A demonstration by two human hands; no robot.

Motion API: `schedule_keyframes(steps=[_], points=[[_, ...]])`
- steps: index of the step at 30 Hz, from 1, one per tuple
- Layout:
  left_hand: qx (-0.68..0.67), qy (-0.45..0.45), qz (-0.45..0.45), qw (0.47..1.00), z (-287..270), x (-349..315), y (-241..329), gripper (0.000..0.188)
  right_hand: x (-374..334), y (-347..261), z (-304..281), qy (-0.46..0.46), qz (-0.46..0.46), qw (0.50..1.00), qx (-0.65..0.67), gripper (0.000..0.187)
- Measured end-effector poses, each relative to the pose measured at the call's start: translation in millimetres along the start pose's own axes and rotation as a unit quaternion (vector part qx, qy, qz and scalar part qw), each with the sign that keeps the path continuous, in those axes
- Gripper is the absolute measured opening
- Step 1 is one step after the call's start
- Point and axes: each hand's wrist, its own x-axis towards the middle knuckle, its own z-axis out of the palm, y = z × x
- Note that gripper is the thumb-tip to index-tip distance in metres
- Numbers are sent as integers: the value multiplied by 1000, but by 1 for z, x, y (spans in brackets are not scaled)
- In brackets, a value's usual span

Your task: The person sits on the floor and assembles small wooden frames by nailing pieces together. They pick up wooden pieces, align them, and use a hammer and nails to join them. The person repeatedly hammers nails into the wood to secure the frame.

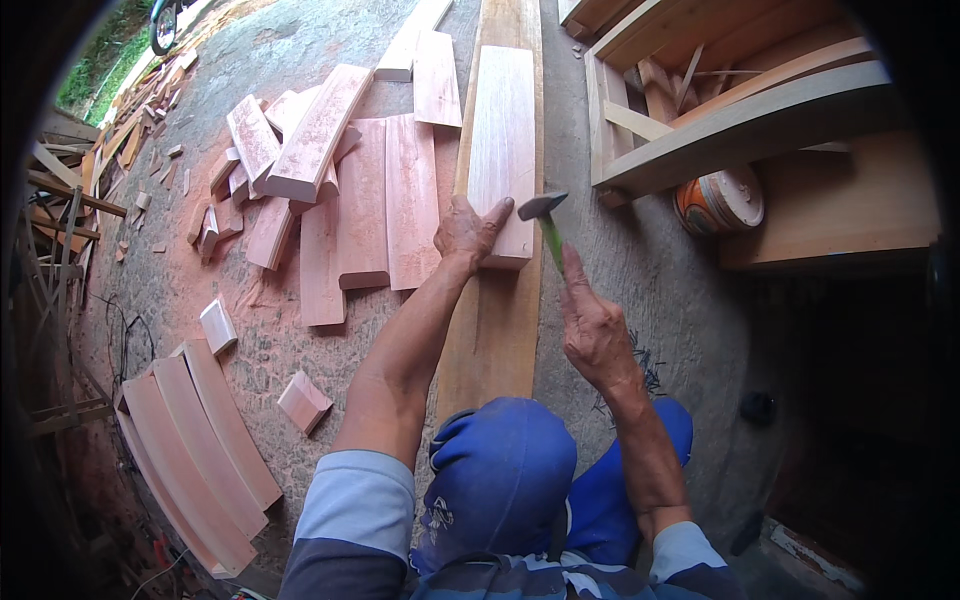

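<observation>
Two bare hands are at work on a pale plank (502, 140), folks, and it lies lengthwise on a longer brown board (490, 350) on the concrete floor (572, 150)! Left hand (470, 230) first: braced at the plank's left edge by the near end, thumb stretched over the top; the other fingers are partly hidden, so I can't tell whether they grip. Right hand (595, 330): wrapped snugly round the green handle of a hammer (549, 228), its dark head tilted just beside the plank's near right corner. Dark slivers (650, 375), too small for me to name, lie on the floor past the right wrist.

Out left of the board, reddish planks (362, 210) sprawl in a pile; nearer, curved pieces (205, 430) lie side by side, with a small block (305, 402) between them and the left forearm. Far right, a wooden frame (740, 135) looms over an orange-and-white bucket (715, 202)!
</observation>
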Motion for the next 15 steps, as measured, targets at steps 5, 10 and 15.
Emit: schedule_keyframes(steps=[5,10,15], points=[[-7,2,-3,1000,0,10,7,97,7,-8,4,182,-76,978,59,59],[5,-2,-5,1000,-2,2,3,99,-3,17,15,-74,85,993,-17,63],[12,5,-22,1000,-3,8,-5,99,6,-29,-15,142,-60,984,94,68]])
